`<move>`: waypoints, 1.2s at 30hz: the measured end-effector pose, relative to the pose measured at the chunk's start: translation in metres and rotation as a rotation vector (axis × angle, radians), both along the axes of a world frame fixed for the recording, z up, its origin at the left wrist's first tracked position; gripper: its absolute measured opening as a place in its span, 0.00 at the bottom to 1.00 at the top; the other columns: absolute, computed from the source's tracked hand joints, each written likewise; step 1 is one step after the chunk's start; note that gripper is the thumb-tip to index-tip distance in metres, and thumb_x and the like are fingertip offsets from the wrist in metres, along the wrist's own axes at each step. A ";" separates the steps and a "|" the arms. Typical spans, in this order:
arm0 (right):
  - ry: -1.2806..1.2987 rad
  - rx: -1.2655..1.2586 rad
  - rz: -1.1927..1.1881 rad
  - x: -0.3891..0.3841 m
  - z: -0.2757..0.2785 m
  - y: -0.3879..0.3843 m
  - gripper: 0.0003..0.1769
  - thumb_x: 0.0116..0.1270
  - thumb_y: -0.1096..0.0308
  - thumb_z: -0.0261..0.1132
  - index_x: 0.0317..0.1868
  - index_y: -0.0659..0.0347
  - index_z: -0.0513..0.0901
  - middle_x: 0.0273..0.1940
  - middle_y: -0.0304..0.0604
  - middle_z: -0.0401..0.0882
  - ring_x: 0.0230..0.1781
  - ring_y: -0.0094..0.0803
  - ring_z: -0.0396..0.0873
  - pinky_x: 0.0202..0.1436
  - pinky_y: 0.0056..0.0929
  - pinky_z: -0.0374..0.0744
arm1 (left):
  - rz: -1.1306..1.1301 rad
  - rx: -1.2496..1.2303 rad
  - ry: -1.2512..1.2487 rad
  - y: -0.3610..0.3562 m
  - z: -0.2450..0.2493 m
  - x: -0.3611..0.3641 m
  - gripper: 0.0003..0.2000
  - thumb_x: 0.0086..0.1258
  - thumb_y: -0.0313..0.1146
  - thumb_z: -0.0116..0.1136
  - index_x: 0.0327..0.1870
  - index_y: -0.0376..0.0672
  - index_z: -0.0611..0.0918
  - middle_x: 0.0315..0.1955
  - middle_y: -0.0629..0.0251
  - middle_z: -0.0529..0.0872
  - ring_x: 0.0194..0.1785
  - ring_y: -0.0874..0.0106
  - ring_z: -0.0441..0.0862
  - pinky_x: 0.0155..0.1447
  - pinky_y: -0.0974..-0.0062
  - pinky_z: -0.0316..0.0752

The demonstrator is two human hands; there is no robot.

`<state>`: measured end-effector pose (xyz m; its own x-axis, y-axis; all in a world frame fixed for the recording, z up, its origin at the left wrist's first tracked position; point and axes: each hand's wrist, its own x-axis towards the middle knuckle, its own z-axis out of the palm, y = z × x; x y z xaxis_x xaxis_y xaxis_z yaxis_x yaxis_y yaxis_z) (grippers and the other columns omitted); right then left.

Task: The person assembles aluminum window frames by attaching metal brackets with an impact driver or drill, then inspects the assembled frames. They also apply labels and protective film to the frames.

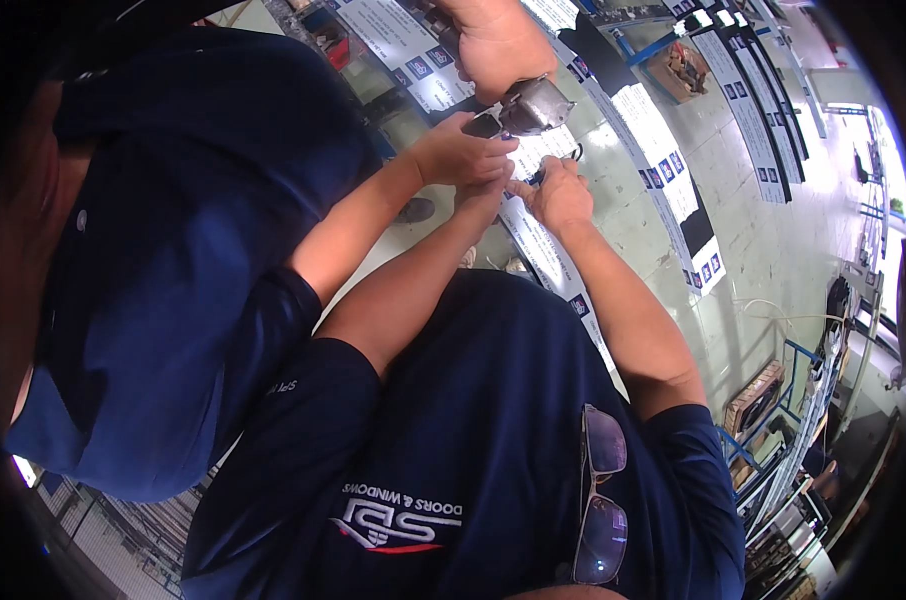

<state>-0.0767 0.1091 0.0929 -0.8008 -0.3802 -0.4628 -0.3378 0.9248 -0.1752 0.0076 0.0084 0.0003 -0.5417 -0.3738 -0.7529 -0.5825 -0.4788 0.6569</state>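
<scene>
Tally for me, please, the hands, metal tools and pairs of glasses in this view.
Wearer's own hands: 2, the left hand and the right hand
Other hands: 2, the lower co-worker hand and the upper co-worker hand
Grey metal tool: 1
Pair of glasses: 1
Total: 6

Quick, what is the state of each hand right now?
Left hand: cannot be told, a co-worker's hand covers it.
Right hand: closed, pinching a small dark piece.
</scene>
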 end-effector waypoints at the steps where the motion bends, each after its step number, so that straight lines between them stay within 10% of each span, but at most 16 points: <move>1: -0.002 -0.002 0.002 0.000 -0.002 0.000 0.43 0.58 0.34 0.74 0.60 0.60 0.79 0.64 0.55 0.74 0.64 0.59 0.75 0.62 0.51 0.79 | 0.007 -0.004 0.016 0.001 0.000 0.000 0.34 0.64 0.63 0.70 0.67 0.56 0.77 0.59 0.70 0.81 0.54 0.74 0.80 0.44 0.67 0.83; 36: 0.043 -0.060 -0.046 0.004 -0.001 0.003 0.40 0.58 0.36 0.75 0.59 0.59 0.81 0.64 0.53 0.74 0.65 0.57 0.74 0.64 0.50 0.77 | 0.118 -0.107 0.181 0.009 -0.008 -0.002 0.36 0.68 0.60 0.66 0.68 0.46 0.73 0.57 0.65 0.84 0.56 0.69 0.82 0.55 0.67 0.79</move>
